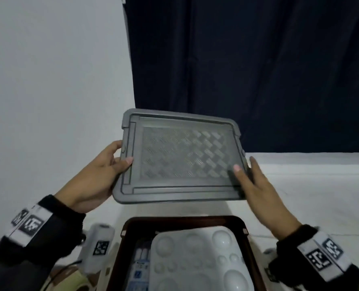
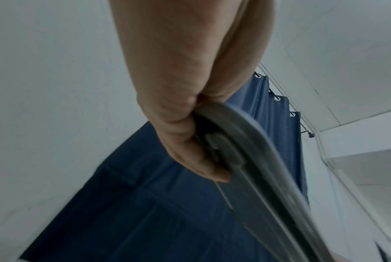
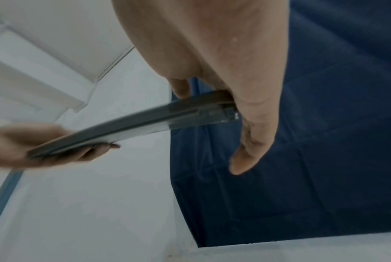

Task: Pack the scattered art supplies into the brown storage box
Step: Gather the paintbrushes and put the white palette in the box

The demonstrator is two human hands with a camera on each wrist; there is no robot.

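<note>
Open gap between raised grey lid and palette-filled brown box beneath.

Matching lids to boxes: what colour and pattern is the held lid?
Grey lid, with a woven checker texture on its centre panel; clearest in the head view.

Near end of dark brown plastic storage box cut off by head view's bottom edge. White plastic paint palette inside hides most of box contents; items left of it too blurred to identify. Grey textured plastic lid hides left hand fingers beneath it.
</note>
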